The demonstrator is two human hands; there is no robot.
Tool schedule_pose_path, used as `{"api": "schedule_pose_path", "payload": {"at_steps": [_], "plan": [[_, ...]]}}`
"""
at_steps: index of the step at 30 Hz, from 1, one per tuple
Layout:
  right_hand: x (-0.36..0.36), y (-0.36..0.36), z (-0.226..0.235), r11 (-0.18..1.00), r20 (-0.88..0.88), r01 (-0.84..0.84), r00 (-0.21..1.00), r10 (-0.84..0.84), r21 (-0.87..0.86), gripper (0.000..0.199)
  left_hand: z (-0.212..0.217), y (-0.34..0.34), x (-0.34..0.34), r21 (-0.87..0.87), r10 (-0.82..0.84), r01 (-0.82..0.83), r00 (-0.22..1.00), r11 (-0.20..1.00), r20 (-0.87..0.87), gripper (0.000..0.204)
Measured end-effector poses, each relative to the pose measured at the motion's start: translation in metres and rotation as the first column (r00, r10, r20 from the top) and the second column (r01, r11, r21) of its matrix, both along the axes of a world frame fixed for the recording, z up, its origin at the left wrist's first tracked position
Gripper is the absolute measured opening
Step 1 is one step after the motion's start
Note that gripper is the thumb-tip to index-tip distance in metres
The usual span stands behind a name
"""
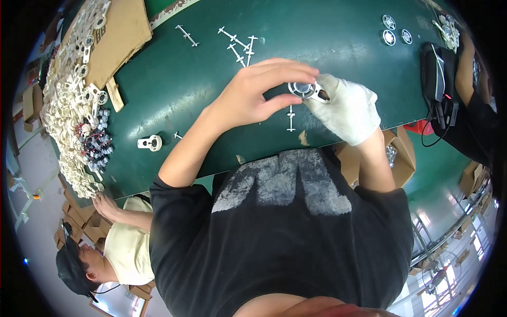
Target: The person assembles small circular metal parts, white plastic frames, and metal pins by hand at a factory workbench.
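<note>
My right hand [346, 108], in a white glove, grips a white plastic part [320, 95] with a slot in it. At the part's far end is a round spoked disc [302, 90], light-rimmed with a grey centre. My bare left hand [259, 90] pinches this disc between its thumb and fingers, the fingers arched over it. Just below the disc, a thin white rod with crossbars [291, 119] lies on the green table. Farther off, past my left hand, are several similar rods [232, 36]. A loose white plastic part [150, 142] rests left of my left forearm.
A big heap of white plastic parts [66, 121] and a cardboard sheet [121, 39] cover the table's left side. Three round spoked discs [389, 37] lie far right, near a black bag [434, 79]. A co-worker's hand [105, 206] touches the heap. An open carton [402, 158] stands below the table edge.
</note>
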State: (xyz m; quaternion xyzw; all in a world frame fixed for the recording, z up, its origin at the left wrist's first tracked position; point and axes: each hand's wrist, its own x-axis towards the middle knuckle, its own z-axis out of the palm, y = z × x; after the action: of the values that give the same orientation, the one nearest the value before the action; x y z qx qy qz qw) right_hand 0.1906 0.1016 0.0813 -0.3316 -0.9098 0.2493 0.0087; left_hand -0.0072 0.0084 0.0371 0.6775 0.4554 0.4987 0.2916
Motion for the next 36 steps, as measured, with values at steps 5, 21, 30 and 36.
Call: {"api": "schedule_pose_path", "payload": {"at_steps": [5,21,30,36], "plan": [[-0.002,-0.007,-0.002,0.989,-0.047,0.102,0.993,-0.108,-0.11,0.028,-0.001,-0.007,0.004,-0.038,0.02,-0.021,1.0,0.999,-0.018,0.042],[-0.002,-0.014,-0.019,0.882,-0.293,-0.066,0.952,-0.083,-0.466,0.03,-0.007,-0.014,0.018,-0.308,0.061,0.141,0.824,0.941,0.564,0.035],[-0.013,-0.01,-0.027,0.853,-0.273,0.085,0.927,-0.258,-0.516,0.04,-0.011,0.037,-0.071,-0.619,0.396,-0.076,0.827,0.782,0.399,0.03],[-0.002,-0.002,-0.049,0.938,-0.359,0.018,0.921,-0.149,-0.345,0.039,-0.001,0.066,-0.112,-0.506,0.571,-0.318,0.658,0.802,0.491,0.046]]}}
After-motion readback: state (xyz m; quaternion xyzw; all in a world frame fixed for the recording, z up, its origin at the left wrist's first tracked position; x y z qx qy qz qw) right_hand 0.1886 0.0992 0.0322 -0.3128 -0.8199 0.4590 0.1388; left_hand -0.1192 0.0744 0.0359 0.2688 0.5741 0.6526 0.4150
